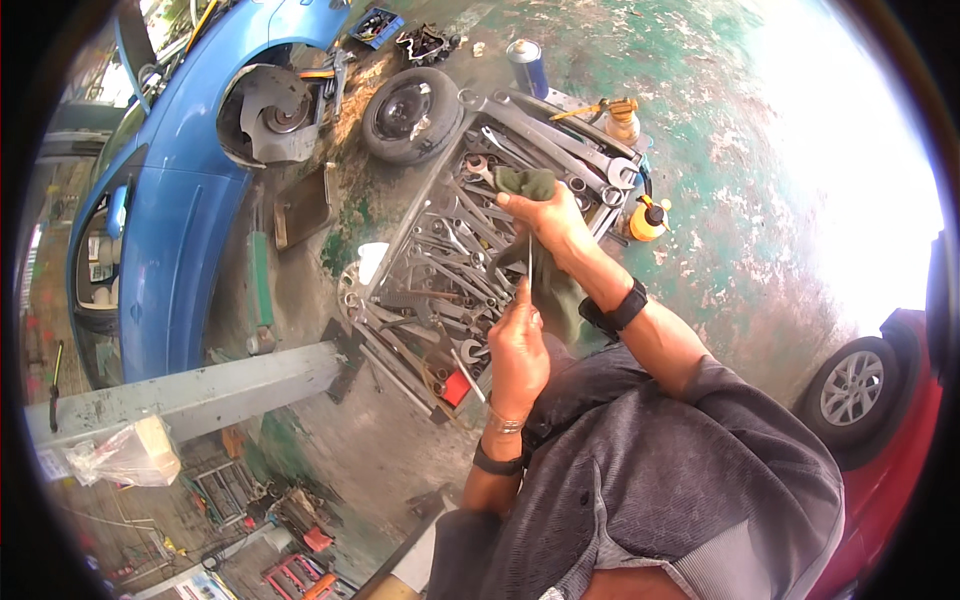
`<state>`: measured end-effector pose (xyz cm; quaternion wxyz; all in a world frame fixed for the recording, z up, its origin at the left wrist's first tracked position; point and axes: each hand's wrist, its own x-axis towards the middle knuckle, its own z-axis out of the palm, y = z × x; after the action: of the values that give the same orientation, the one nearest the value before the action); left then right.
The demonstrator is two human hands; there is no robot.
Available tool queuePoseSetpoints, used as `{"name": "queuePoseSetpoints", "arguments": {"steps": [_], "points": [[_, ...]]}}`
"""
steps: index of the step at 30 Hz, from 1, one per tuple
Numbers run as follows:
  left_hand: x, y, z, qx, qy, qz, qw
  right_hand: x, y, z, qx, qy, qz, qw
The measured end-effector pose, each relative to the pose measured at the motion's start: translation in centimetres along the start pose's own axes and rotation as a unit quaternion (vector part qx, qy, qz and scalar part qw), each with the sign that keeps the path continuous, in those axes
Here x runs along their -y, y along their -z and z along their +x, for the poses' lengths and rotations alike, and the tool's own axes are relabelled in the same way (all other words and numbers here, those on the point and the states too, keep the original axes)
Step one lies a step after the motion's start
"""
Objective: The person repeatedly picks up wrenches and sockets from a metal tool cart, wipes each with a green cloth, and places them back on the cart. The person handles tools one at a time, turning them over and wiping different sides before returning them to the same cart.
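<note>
My left hand (520,350) is closed around the lower end of a slim shiny metal tool (531,262); its kind cannot be made out. The tool's upper part runs into a dark green cloth (558,300), which my right hand (560,222) grips in a bunch. Cloth sticks out above my right fingers and hangs down beside the tool. Both hands are over a metal tray (408,225) crowded with wrenches. Large combination wrenches (560,140) lie along its far side, smaller wrenches (455,245) in the middle.
A loose wheel (410,115) lies beyond the tray, near a blue car (185,220) with an exposed brake disc (285,108). A grey lift arm (230,385) reaches in from the left. An orange-yellow bottle (649,218) and a blue can (527,68) stand beyond; a red car (890,420) is right.
</note>
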<state>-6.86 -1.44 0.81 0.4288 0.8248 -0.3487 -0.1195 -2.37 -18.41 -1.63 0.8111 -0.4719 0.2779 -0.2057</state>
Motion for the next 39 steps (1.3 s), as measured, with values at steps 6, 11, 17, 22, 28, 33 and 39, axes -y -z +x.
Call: {"name": "queuePoseSetpoints", "arguments": {"steps": [6, 11, 17, 22, 28, 33, 39], "points": [[1.2, 1.6, -1.4, 0.054, 0.259, -0.613, 0.745, -0.7, 1.4, -2.1, 0.172, -0.192, 0.409, 0.875], [1.0, 3.0, -1.5, 0.072, 0.171, -0.677, 0.712, 0.1, 0.8, -6.2, 0.343, -0.107, 0.293, 0.886], [0.0, 1.8, -0.7, -0.050, 0.012, -0.039, 0.998, 0.4, -0.5, -3.3, 0.031, -0.101, 0.173, 0.979], [0.4, 3.5, -1.3, -0.003, -0.074, 0.102, 0.992, 0.2, 0.4, -1.7, -0.030, 0.166, -0.081, 0.982], [0.8, 5.0, -1.4, 0.077, 0.173, -0.231, 0.954, 1.6, 1.5, -2.5, 0.087, -0.017, 0.182, 0.979], [0.6, 3.1, -0.3, 0.098, 0.221, -0.539, 0.807, 2.1, 1.5, -3.3, 0.090, -0.146, 0.319, 0.932], [0.5, 1.6, 1.1, -0.058, 0.190, -0.521, 0.830, 0.2, -0.3, -6.7, 0.163, -0.075, 0.143, 0.973]]}}
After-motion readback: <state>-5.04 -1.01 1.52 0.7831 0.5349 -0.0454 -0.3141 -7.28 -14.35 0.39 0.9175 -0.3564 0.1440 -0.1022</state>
